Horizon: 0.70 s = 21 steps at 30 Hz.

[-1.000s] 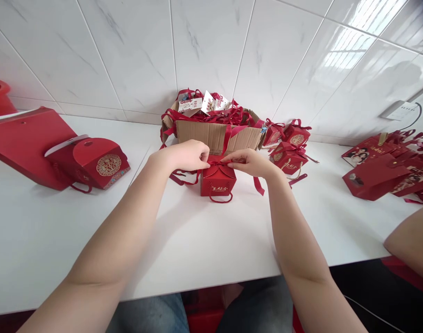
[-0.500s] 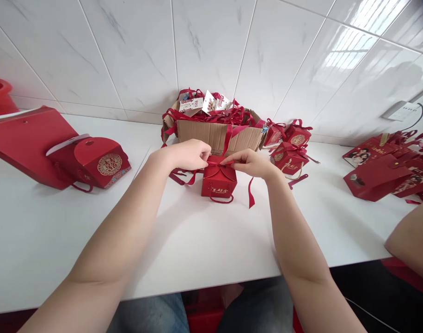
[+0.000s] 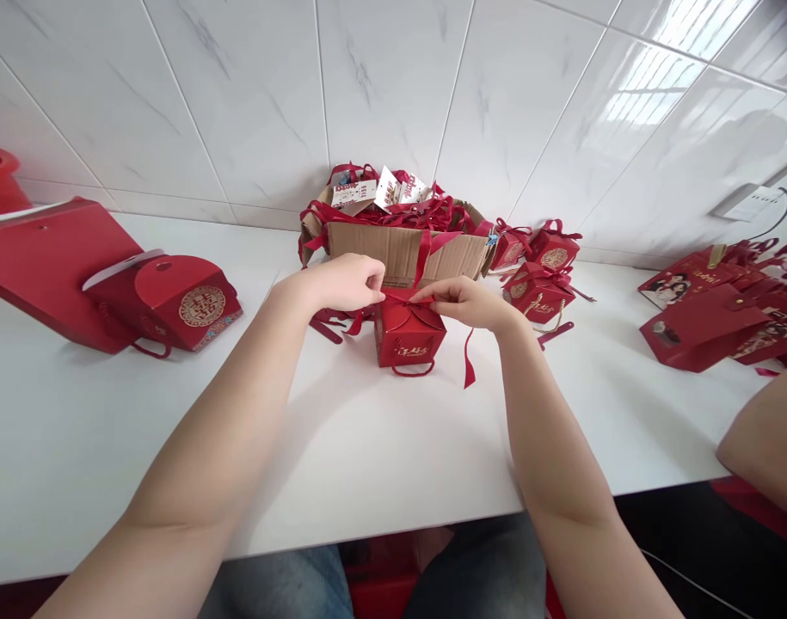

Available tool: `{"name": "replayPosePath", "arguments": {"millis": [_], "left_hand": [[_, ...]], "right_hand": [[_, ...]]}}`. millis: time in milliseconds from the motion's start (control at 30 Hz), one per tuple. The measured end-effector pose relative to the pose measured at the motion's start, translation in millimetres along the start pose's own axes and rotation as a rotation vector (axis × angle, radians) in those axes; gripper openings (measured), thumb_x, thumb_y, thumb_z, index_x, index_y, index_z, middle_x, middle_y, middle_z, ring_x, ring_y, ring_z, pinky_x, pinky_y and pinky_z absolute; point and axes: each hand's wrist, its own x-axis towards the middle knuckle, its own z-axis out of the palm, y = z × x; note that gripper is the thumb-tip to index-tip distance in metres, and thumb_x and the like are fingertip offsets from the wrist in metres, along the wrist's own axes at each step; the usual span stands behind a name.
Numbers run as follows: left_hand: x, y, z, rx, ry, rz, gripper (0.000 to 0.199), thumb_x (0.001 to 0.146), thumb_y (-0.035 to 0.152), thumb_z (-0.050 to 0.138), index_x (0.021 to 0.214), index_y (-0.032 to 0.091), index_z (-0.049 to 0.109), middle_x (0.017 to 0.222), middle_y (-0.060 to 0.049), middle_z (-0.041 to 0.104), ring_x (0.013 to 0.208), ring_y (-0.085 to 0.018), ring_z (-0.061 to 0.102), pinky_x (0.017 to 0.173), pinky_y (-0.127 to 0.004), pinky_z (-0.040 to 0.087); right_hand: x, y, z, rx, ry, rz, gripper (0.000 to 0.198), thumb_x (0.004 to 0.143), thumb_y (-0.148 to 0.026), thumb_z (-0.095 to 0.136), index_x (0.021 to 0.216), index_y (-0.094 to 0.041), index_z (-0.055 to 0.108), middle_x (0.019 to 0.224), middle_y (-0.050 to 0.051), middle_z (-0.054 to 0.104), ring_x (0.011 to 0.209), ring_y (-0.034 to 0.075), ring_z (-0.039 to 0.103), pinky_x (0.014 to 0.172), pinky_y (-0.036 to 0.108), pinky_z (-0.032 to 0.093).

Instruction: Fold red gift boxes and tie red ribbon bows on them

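Note:
A small red gift box (image 3: 410, 337) with gold lettering and a red cord handle stands upright in front of me. Red ribbon (image 3: 469, 359) runs across its top, one tail hanging down at the right. My left hand (image 3: 353, 282) is closed in a pinch on the ribbon at the box's upper left edge. Thumb and fingers of my right hand (image 3: 461, 301) pinch the ribbon near the top centre, where the lid flaps meet. The exact shape of the knot is too small to make out.
Behind stands a cardboard box (image 3: 399, 249) full of red ribbons and tags. Finished-looking red boxes (image 3: 538, 288) sit to its right. At left are a larger red box (image 3: 183, 301) and a red bag (image 3: 58, 266). More red bags (image 3: 703, 331) lie far right, near another person's arm (image 3: 767, 438).
My left hand has moved slightly left and up, drawing the ribbon outward. The lid flaps look flatter and wider. My right hand stays almost in place.

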Motion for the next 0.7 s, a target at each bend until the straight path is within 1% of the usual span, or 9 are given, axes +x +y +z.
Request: {"name": "replayPosePath", "arguments": {"millis": [100, 167, 367, 533, 600, 633, 667, 700], "left_hand": [[0.7, -0.5, 0.1, -0.035, 0.002, 0.025, 0.012, 0.072, 0.034, 0.057, 0.078, 0.023, 0.057, 0.085, -0.002, 0.067, 0.063, -0.017, 0.058, 0.05, -0.027, 0.037], [1.1, -1.5, 0.3, -0.053, 0.005, 0.037, 0.012, 0.071, 0.033, 0.057, 0.078, 0.023, 0.057, 0.085, -0.002, 0.068, 0.063, -0.017, 0.058, 0.05, -0.027, 0.038], [1.9, -3.3, 1.0, -0.033, 0.017, 0.036, 0.012, 0.071, 0.032, 0.056, 0.078, 0.023, 0.056, 0.092, -0.003, 0.069, 0.067, -0.017, 0.059, 0.051, -0.027, 0.038], [4.7, -5.4, 2.4, -0.055, 0.02, 0.039, 0.01, 0.072, 0.03, 0.056, 0.077, 0.022, 0.055, 0.106, -0.002, 0.069, 0.073, -0.017, 0.062, 0.054, -0.026, 0.04], [6.6, -7.7, 3.0, -0.072, 0.02, 0.032, 0.01, 0.071, 0.03, 0.056, 0.077, 0.022, 0.054, 0.109, -0.002, 0.069, 0.073, -0.017, 0.063, 0.054, -0.025, 0.04], [7.7, -9.2, 3.2, -0.075, 0.018, 0.024, 0.011, 0.071, 0.03, 0.056, 0.078, 0.022, 0.055, 0.109, -0.002, 0.069, 0.071, -0.016, 0.062, 0.053, -0.025, 0.04], [8.8, -10.8, 3.4, -0.077, 0.015, 0.015, 0.012, 0.07, 0.03, 0.057, 0.079, 0.022, 0.056, 0.107, -0.003, 0.069, 0.069, -0.016, 0.062, 0.053, -0.026, 0.04], [9.8, -12.4, 3.6, -0.078, 0.013, 0.007, 0.013, 0.07, 0.03, 0.057, 0.08, 0.022, 0.056, 0.106, -0.003, 0.069, 0.067, -0.016, 0.061, 0.053, -0.026, 0.04]], "right_hand": [[0.2, 1.4, 0.4, 0.031, 0.002, -0.036, 0.036, 0.081, -0.01, 0.049, 0.107, -0.02, 0.072, 0.109, 0.004, 0.071, 0.097, 0.017, 0.064, 0.085, 0.031, 0.051], [0.2, 1.9, 0.5, 0.044, 0.002, -0.045, 0.034, 0.081, -0.011, 0.05, 0.105, -0.021, 0.072, 0.11, 0.004, 0.071, 0.101, 0.017, 0.063, 0.088, 0.032, 0.051], [0.5, 1.4, 0.5, 0.054, -0.003, -0.053, 0.034, 0.082, -0.011, 0.05, 0.106, -0.021, 0.072, 0.108, 0.004, 0.071, 0.099, 0.017, 0.064, 0.088, 0.033, 0.051], [1.0, 2.2, -0.3, 0.069, -0.024, -0.055, 0.034, 0.083, -0.012, 0.05, 0.108, -0.021, 0.071, 0.111, 0.004, 0.07, 0.102, 0.016, 0.062, 0.088, 0.031, 0.049], [0.6, 2.5, -1.0, 0.062, -0.028, -0.061, 0.034, 0.084, -0.013, 0.05, 0.109, -0.021, 0.07, 0.111, 0.004, 0.07, 0.098, 0.015, 0.061, 0.085, 0.03, 0.048], [0.4, 2.7, -1.4, 0.053, -0.029, -0.065, 0.034, 0.084, -0.013, 0.05, 0.11, -0.021, 0.07, 0.108, 0.004, 0.069, 0.093, 0.015, 0.061, 0.081, 0.03, 0.047], [0.1, 2.8, -1.8, 0.039, -0.03, -0.068, 0.033, 0.084, -0.014, 0.051, 0.111, -0.021, 0.069, 0.101, 0.003, 0.069, 0.085, 0.014, 0.059, 0.075, 0.029, 0.046], [0.0, 3.0, -2.2, 0.021, -0.03, -0.071, 0.033, 0.084, -0.015, 0.051, 0.112, -0.021, 0.069, 0.09, 0.002, 0.067, 0.076, 0.012, 0.056, 0.069, 0.027, 0.044]]}}
